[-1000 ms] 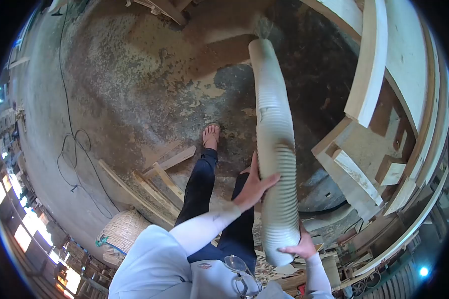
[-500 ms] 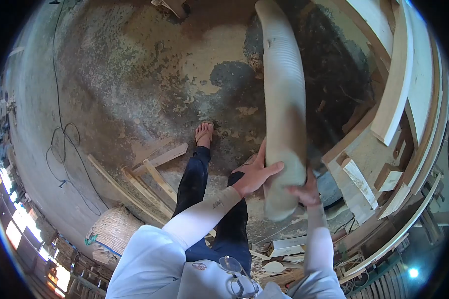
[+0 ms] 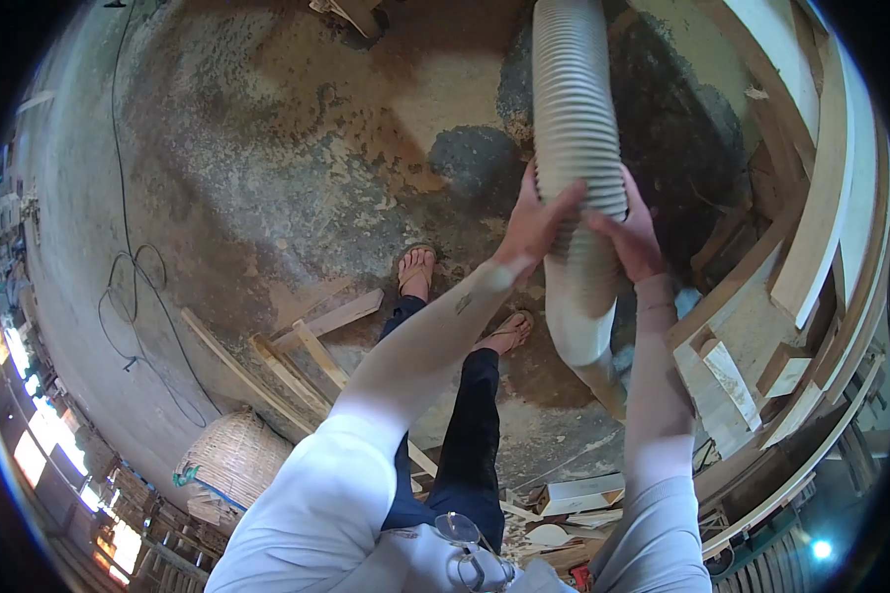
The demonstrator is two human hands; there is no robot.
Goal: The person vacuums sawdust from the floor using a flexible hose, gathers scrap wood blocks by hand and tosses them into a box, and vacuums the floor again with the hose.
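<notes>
A thick, pale, ribbed flexible hose runs down from the top edge of the head view. My left hand grips its left side, thumb laid across the front. On the opposite side my right hand is wrapped round the same stretch, its thumb almost meeting the left one. Below my hands the hose continues as a smoother, whitish section, bending toward the lower right. Its lower end lies partly behind my right forearm, so I cannot see it fully. The fingers behind the hose are hidden.
Wooden boards and offcuts are stacked along the right. Loose wood strips lie on the stained floor left of my legs, near a woven basket. A thin black cable loops on the floor at far left. Scraps lie behind my feet.
Both hands have moved up and forward, now gripping the hose higher on its ribbed part. The right hand, loosely at its lower end before, has closed round it. The hose shows sharper ribs.
</notes>
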